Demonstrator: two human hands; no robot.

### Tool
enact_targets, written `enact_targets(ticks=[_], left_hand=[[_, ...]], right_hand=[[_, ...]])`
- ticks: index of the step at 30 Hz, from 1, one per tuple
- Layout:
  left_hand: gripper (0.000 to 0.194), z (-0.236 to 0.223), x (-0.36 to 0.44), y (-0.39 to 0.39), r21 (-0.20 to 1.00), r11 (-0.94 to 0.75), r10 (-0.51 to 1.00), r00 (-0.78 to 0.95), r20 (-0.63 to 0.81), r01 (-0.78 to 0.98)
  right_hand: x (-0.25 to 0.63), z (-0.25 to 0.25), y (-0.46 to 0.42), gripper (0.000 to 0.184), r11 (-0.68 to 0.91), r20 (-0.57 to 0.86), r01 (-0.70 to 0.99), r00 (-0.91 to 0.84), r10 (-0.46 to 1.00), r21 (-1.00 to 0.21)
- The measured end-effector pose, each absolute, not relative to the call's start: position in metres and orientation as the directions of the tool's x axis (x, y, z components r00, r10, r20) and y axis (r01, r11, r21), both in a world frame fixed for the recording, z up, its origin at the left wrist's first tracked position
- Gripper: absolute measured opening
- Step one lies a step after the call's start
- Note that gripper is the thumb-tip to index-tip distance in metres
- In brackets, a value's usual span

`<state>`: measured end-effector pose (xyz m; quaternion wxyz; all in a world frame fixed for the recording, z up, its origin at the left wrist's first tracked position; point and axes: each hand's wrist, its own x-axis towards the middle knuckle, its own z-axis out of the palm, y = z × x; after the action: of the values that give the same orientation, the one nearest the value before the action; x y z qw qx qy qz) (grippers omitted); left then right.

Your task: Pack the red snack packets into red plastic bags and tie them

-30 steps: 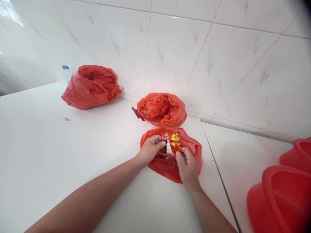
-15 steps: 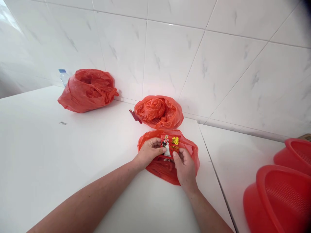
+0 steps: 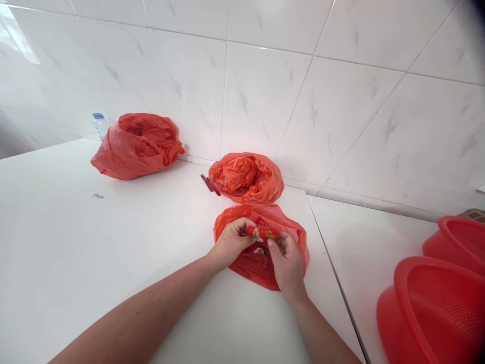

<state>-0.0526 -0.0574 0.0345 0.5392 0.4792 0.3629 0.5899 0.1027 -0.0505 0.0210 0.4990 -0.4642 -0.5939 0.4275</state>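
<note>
Handling step, apparently: slim red printed packet (image 3: 264, 233) over open red plastic bag (image 3: 258, 277).
Left hand (image 3: 234, 243) and right hand (image 3: 289, 264) pinch opposite ends; next move likely needs even grip.

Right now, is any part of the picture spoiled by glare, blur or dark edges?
Head view: bright glare on the wall at upper left; a darkened upper right corner; the packet between left hand and right hand looks soft, its print hard to read; the nearer basket is cut by the right edge.
</note>
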Motion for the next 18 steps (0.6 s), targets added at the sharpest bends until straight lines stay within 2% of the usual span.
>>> enact_targets(ticks=[2,5,10,18], left_hand=[[0.010,0.0346,-0.0513,-0.0588,0.951,-0.225,0.973,-0.002,0.230,-0.212],[0.011,0.0332,-0.0506,-0.0600,0.936,-0.352,0.934,-0.059,0.352,0.009],[0.016,0.0326,-0.0514,-0.0625,0.830,-0.457,0.866,-0.052,0.497,0.321],[0.018,0.0333,-0.0518,-0.0641,0.732,-0.520,0.814,-0.005,0.581,0.440]], right_hand=[[0.1030,0.0217,-0.0502,0.021,0.222,0.215,0.128,-0.071,0.974,-0.967],[0.1039,0.0240,-0.0510,0.024,0.222,0.213,0.155,-0.075,0.974,-0.963],[0.1038,0.0287,-0.0542,0.026,0.223,0.215,0.182,-0.063,0.974,-0.958],[0.1025,0.0282,-0.0528,0.032,0.210,0.205,0.158,-0.047,0.978,-0.965]])
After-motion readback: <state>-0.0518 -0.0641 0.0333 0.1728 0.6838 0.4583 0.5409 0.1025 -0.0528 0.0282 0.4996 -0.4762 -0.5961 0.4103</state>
